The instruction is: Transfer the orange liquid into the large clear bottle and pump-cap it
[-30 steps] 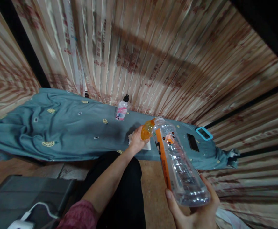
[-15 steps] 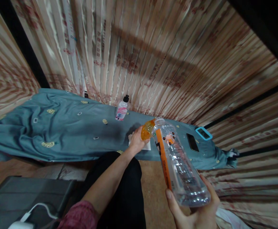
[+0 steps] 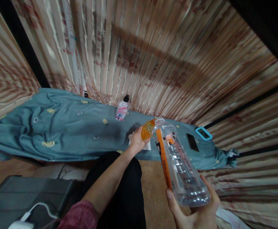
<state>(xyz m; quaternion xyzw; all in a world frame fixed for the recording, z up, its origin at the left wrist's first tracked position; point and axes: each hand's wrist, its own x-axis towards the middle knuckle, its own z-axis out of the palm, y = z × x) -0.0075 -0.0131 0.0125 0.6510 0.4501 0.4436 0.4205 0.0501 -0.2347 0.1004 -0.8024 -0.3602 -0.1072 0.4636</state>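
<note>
My right hand (image 3: 196, 213) grips the base of a large clear plastic bottle (image 3: 179, 168) with an orange label strip, tilted with its open mouth pointing away from me. My left hand (image 3: 136, 140) is closed round a small translucent orange cup or cap (image 3: 147, 129), held right against the bottle's mouth. Both are above the near edge of a teal patterned cloth (image 3: 64, 130). A piece of white paper (image 3: 148, 145) lies on the cloth under my left hand.
A small bottle with a pink label and black cap (image 3: 122, 109) stands at the back by the striped curtain (image 3: 153, 57). A black phone (image 3: 192, 142) and a blue-framed device (image 3: 203, 133) lie on the cloth at right. A dark case with a white cable (image 3: 33, 203) sits at lower left.
</note>
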